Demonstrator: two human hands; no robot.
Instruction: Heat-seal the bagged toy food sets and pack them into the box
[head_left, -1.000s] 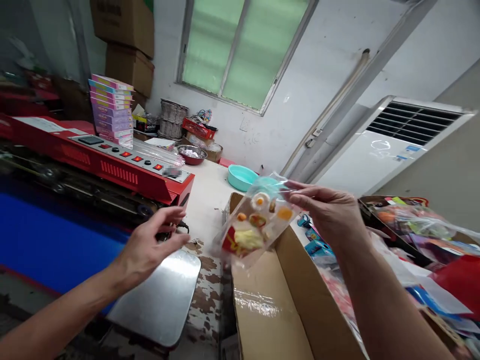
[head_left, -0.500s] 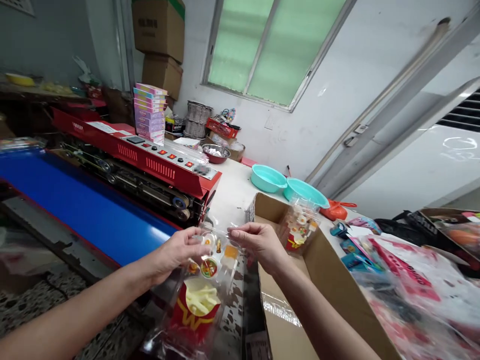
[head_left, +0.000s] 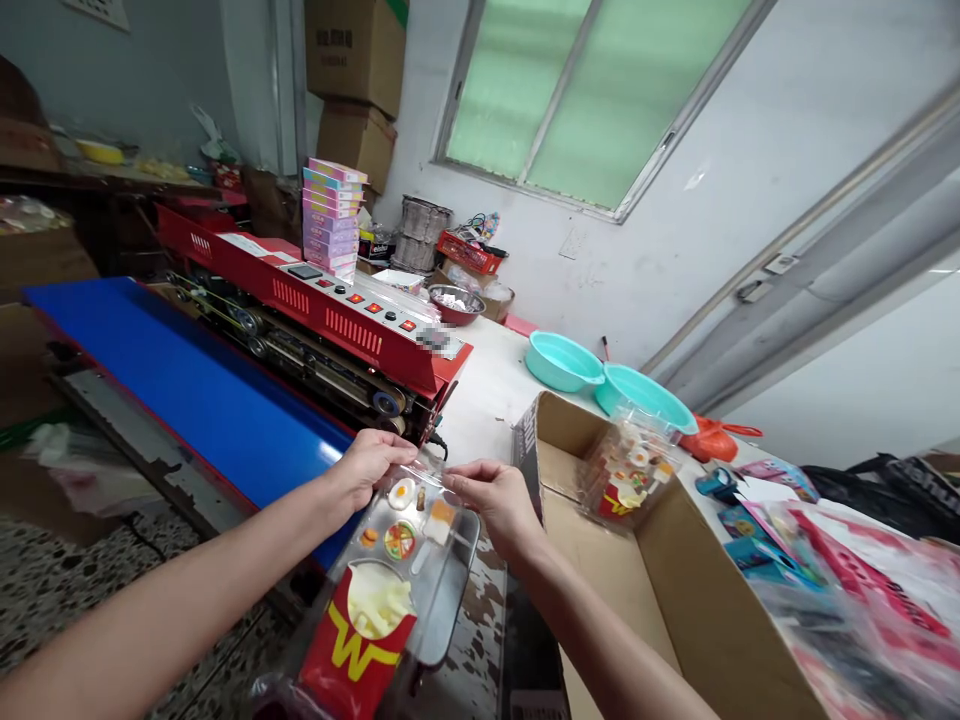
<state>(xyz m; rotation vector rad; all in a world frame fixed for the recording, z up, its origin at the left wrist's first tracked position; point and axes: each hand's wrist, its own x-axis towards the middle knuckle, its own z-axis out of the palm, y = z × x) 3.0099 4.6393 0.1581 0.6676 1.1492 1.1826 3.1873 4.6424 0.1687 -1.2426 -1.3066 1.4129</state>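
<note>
A clear plastic bag [head_left: 431,560] hangs between my two hands, pinched at its top edge. Through it show a red fries box [head_left: 352,645] with a yellow W, pale fries, a fried egg, a small bottle and a pizza-like round piece. My left hand [head_left: 369,462] grips the upper left corner with closed fingers. On the upper right corner, my right hand [head_left: 491,495] is closed too. Right of my hands, an open cardboard box [head_left: 705,580] holds similar bagged toy sets [head_left: 630,475] at its far end.
A red sealing machine [head_left: 322,310] with a blue conveyor belt [head_left: 202,385] stands at left. Two turquoise basins [head_left: 562,362] sit behind the cardboard box. Stacked pink and purple boxes [head_left: 330,220] rise behind the machine. Plastic packaging [head_left: 862,570] lies at right.
The view has swung left, so surroundings appear further right. My hands have drawn the bag's top edge straighter, and the fries box inside shows more plainly.
</note>
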